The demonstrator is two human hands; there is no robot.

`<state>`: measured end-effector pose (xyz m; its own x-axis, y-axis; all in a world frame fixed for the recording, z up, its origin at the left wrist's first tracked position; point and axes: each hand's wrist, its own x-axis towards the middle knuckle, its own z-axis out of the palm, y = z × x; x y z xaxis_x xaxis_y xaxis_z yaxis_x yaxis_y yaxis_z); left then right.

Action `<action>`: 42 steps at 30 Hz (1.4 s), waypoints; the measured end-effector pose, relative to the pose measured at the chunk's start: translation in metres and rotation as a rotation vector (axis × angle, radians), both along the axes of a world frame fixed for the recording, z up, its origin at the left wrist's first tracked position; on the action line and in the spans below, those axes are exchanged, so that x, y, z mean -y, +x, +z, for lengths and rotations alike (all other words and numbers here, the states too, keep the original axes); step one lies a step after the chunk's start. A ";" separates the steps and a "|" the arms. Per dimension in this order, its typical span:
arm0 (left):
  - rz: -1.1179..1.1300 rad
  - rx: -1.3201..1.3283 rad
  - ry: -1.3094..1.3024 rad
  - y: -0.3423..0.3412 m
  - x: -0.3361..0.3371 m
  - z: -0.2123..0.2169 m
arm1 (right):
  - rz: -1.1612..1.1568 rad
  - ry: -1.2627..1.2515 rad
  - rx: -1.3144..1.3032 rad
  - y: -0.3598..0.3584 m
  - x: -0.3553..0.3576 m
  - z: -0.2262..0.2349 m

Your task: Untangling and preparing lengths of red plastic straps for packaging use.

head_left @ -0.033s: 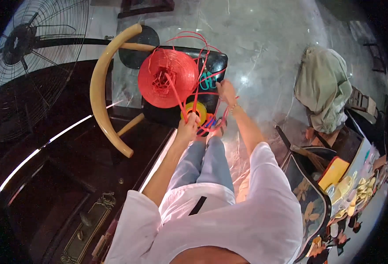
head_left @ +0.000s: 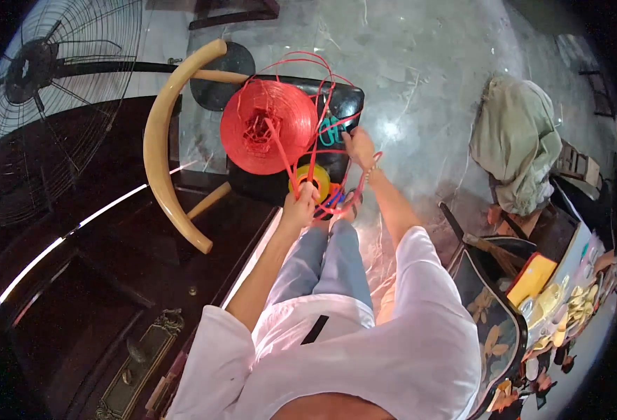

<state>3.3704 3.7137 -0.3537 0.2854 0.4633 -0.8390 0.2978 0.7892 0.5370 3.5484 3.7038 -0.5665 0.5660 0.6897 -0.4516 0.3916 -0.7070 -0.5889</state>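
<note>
A large spool of red plastic twine [head_left: 242, 143] lies on the black chair seat [head_left: 252, 183], one strand rising from its hollow core. My left hand [head_left: 301, 201] is closed on red strands in front of the spool. My right hand [head_left: 359, 148] is closed too, at the seat's right edge; a red strand runs into it and shows again by the wrist. Close to its fingertips lie teal-handled scissors [head_left: 331, 131]. Partly behind my left hand is a roll of yellow tape [head_left: 322, 183], with a small blue and red item [head_left: 336, 194] beside it. Thin loops of twine arch over the seat's back.
The chair's curved wooden back [head_left: 156, 147] stands left of the spool. Further left are a large wire fan [head_left: 32, 70] and dark wooden panelling [head_left: 77, 294]. At right sit a cloth-covered object [head_left: 515, 143], a dark-framed patterned panel [head_left: 490, 315] and a pile of small items [head_left: 567, 315].
</note>
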 end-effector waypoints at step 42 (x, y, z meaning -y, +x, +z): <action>0.066 0.119 0.363 -0.075 0.039 0.249 | -0.108 0.289 -0.188 -0.032 0.042 -0.014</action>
<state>3.2959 3.6746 -0.1042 0.3309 0.7445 -0.5798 0.1713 0.5568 0.8128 3.5164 3.6614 -0.5806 0.5686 0.7445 -0.3499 0.1897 -0.5325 -0.8249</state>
